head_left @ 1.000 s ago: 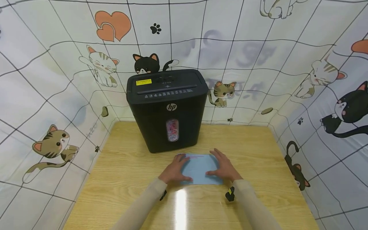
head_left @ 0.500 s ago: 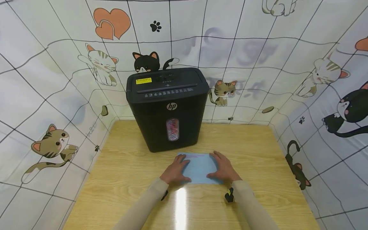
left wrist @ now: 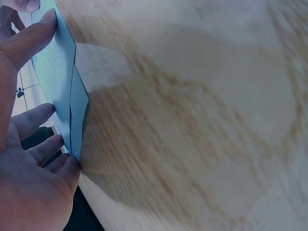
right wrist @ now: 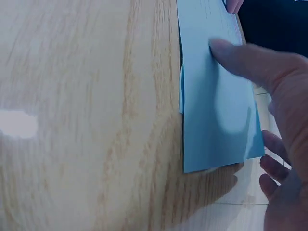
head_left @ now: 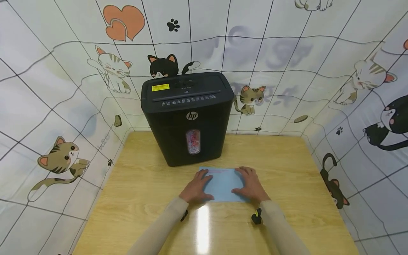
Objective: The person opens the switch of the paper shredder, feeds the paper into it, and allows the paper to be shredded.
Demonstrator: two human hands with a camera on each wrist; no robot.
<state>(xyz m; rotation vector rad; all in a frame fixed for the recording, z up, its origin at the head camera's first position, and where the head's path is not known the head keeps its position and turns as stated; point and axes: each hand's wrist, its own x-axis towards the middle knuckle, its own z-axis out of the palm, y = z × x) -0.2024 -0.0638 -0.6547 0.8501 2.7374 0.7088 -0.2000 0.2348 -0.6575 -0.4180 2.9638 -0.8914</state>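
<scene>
A light blue folded sheet of paper (head_left: 223, 183) lies on the wooden table (head_left: 134, 184), just in front of a black HP paper shredder (head_left: 188, 106). My left hand (head_left: 195, 187) rests on the sheet's left edge with straight fingers. My right hand (head_left: 251, 185) rests on its right edge. In the left wrist view the paper (left wrist: 57, 72) shows edge-on, doubled over, with the thumb and the fingers of my left hand (left wrist: 29, 110) touching it. In the right wrist view my right hand (right wrist: 274, 101) lays its thumb flat on the paper (right wrist: 211, 110).
The shredder stands at the table's back middle, and its small window (head_left: 193, 141) shows coloured shreds. Cat-print cloth walls (head_left: 63, 106) close in the table on the left, back and right. Bare wood (head_left: 287, 170) lies on both sides of the hands.
Both hands stay on the blue paper in nearly the same place. Only the head view has shifted slightly.
</scene>
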